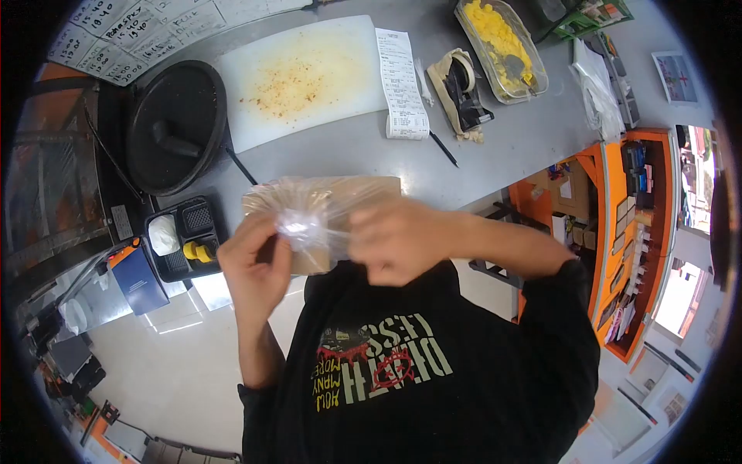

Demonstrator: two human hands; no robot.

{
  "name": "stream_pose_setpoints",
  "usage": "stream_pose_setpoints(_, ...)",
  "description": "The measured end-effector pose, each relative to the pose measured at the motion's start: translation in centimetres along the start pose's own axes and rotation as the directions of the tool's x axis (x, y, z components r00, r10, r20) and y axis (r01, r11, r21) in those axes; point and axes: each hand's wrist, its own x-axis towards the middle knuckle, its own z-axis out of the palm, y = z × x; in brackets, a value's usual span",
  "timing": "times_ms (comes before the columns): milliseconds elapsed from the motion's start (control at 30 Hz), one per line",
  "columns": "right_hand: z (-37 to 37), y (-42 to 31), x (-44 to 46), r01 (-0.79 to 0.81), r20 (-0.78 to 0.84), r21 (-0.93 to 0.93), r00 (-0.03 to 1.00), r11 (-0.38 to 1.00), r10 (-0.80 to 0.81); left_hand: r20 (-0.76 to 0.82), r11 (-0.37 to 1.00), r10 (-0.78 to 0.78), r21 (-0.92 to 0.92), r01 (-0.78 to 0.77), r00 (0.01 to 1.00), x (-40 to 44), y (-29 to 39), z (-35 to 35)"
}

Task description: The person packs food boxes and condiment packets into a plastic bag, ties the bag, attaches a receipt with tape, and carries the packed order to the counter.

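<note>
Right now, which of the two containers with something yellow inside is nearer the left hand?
The black compartmented tray, to the left of the left hand; the other, a clear tub of yellow chunks, sits far across the counter.

The bare left hand (259, 259) pinches at the end of an outstretched bare forearm (253, 340), while the bare right hand (400, 240), blurred, is curled inward on a bent, black-sleeved right arm (525, 249).
</note>
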Motion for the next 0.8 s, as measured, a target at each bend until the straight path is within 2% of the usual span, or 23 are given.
stream_pose_setpoints(33,-1.5,0.9,-0.3,-0.035,-0.1,-0.002,0.994,0.999,0.035,0.015,0.999,0.047,0.012,-0.047,0.999,0.0,0.3,0.3)
stream_pose_setpoints(67,-2.3,1.8,-1.5,-0.249,-0.324,0.108,0.907,0.963,0.271,0.03,0.995,0.092,0.025,-0.093,0.995,-0.1,0.7,0.7)
stream_pose_setpoints(100,-2.7,3.0,-2.9,-0.415,-0.496,0.261,0.717,0.871,0.49,0.047,0.99,0.137,0.039,-0.138,0.99,-0.2,1.1,0.9)
stream_pose_setpoints(133,-3.1,4.9,-4.0,-0.596,-0.579,0.316,0.495,0.738,0.648,0.078,0.995,0.073,0.067,-0.079,0.994,-0.1,2.2,0.7)
stream_pose_setpoints(167,-3.2,7.6,-5.3,-0.727,-0.635,0.394,0.228,0.563,0.738,0.115,0.982,0.11,0.142,-0.126,0.987,0.0,3.0,0.7)
stream_pose_setpoints(200,-1.4,12.6,-8.3,-0.823,-0.769,0.152,0.249,0.548,0.588,0.158,0.961,0.143,0.214,-0.175,0.977,0.1,3.7,0.7)
stream_pose_setpoints(233,0.5,16.3,-10.7,-0.882,-0.859,-0.088,0.303,0.464,0.413,0.202,0.933,0.171,0.282,-0.224,0.964,0.2,4.1,1.0)
stream_pose_setpoints(267,1.4,16.6,-10.9,-0.891,-0.812,0.119,0.166,0.438,0.559,0.136,0.891,0.288,0.325,-0.317,0.948,0.5,4.1,1.7)
stream_pose_setpoints(333,2.1,17.0,-9.7,-0.813,-0.601,0.497,-0.07,0.304,0.796,0.075,0.957,0.175,0.223,-0.188,0.982,0.1,2.1,1.2)
stream_pose_setpoints(367,1.8,16.9,-9.2,-0.776,-0.544,0.555,-0.067,0.299,0.837,0.053,0.978,0.114,0.169,-0.122,0.992,0.0,1.1,0.7)
stream_pose_setpoints(433,0.6,15.9,-8.2,-0.696,-0.424,0.667,-0.062,0.265,0.903,0.047,0.987,0.121,0.105,-0.126,0.992,0.1,0.5,0.6)
stream_pose_setpoints(533,-1.2,16.9,-8.6,-0.608,-0.492,0.665,0.081,0.434,0.867,0.037,0.996,0.076,0.037,-0.077,0.996,-0.2,0.2,0.8)
stream_pose_setpoints(567,-1.6,16.4,-9.1,-0.559,-0.496,0.689,0.101,0.462,0.862,0.023,0.997,0.07,0.02,-0.07,0.997,-0.2,0.3,1.0)
stream_pose_setpoints(633,-5.0,10.7,-6.0,-0.457,-0.507,0.728,0.143,0.511,0.85,0.022,0.999,0.039,-0.014,-0.039,0.999,-0.1,0.1,1.2)
stream_pose_setpoints(733,-6.2,8.7,-6.0,-0.334,-0.458,0.784,0.26,0.524,0.85,0.051,0.999,-0.002,-0.045,0.004,0.999,0.0,0.5,1.2)
stream_pose_setpoints(800,-6.1,4.8,-5.2,-0.186,-0.52,0.809,0.214,0.558,0.827,0.023,0.999,0.02,-0.043,-0.019,1.0,0.2,2.1,1.3)
